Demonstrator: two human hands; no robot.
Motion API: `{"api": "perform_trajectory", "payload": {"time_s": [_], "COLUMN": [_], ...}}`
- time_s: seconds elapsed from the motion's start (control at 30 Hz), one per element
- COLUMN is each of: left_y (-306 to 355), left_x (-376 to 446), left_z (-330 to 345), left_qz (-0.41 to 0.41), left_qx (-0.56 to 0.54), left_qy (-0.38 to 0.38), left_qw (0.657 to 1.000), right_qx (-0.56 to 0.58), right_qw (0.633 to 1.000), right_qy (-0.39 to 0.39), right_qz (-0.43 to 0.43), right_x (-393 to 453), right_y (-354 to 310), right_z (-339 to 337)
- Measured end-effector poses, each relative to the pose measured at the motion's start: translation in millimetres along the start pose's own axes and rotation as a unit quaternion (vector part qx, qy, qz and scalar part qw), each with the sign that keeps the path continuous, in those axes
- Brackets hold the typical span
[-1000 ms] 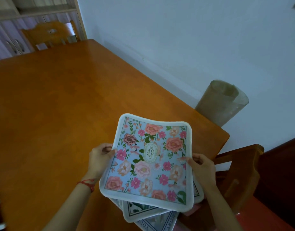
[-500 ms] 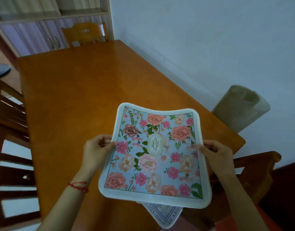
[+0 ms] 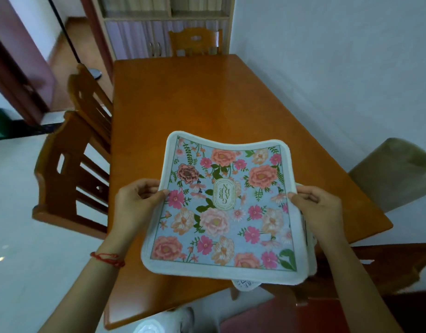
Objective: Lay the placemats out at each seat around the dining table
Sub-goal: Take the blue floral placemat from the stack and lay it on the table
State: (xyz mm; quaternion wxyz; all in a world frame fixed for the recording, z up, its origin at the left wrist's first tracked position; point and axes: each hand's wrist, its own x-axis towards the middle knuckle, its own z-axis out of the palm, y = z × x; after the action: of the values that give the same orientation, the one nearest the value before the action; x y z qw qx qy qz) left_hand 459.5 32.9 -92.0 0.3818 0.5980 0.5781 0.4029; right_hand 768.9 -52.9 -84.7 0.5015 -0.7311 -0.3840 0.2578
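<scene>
I hold a stack of placemats above the near end of the orange wooden dining table [image 3: 183, 99]. The top placemat [image 3: 226, 207] is pale blue with pink and peach flowers and a white border, and it sags in the middle. My left hand [image 3: 135, 203] pinches its left edge, thumb on top. My right hand [image 3: 317, 207] grips the right edge of the stack. A corner of a lower placemat [image 3: 244, 283] pokes out beneath the near edge; the other mats are hidden.
Two wooden chairs [image 3: 72, 169] stand along the table's left side and another chair [image 3: 195, 42] at the far end. A rolled mat [image 3: 394, 171] leans on the wall at right. A chair back [image 3: 380, 267] and red seat lie near right. A cabinet stands behind.
The view has swung left, bringing the whole table and left chairs into sight. The stack has squared up under the floral mat; both hands keep their hold on its sides.
</scene>
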Motion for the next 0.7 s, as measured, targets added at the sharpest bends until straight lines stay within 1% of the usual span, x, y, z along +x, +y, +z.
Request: {"api": "perform_trajectory", "payload": {"time_s": [0.13, 0.3, 0.4, 0.53, 0.7], "left_y": [-5.7, -17.1, -28.3, -50.4, -83.9], "left_x": [-23.6, -48.5, -64.2, -85.2, -108.0], "left_z": [-28.9, -66.9, -94.2, -140.4, -205.0], "left_qz": [-0.015, -0.036, -0.045, -0.072, -0.104], "left_qx": [0.011, -0.008, -0.021, -0.042, -0.033], "left_qy": [0.051, 0.097, 0.122, 0.142, 0.192], "left_qw": [0.999, 0.995, 0.991, 0.986, 0.975], "right_qx": [0.005, -0.017, -0.012, -0.011, -0.003], "right_qw": [0.999, 0.997, 0.996, 0.993, 0.987], "right_qy": [-0.034, -0.073, -0.089, -0.109, -0.153], "right_qz": [-0.002, -0.029, -0.029, -0.031, -0.048], "right_x": [-12.2, -30.6, -48.4, -80.8, -125.5], "right_y": [-10.8, -22.6, -30.8, -44.4, -66.8], "right_z": [17.8, 46.4, 70.8, 108.6, 158.2]}}
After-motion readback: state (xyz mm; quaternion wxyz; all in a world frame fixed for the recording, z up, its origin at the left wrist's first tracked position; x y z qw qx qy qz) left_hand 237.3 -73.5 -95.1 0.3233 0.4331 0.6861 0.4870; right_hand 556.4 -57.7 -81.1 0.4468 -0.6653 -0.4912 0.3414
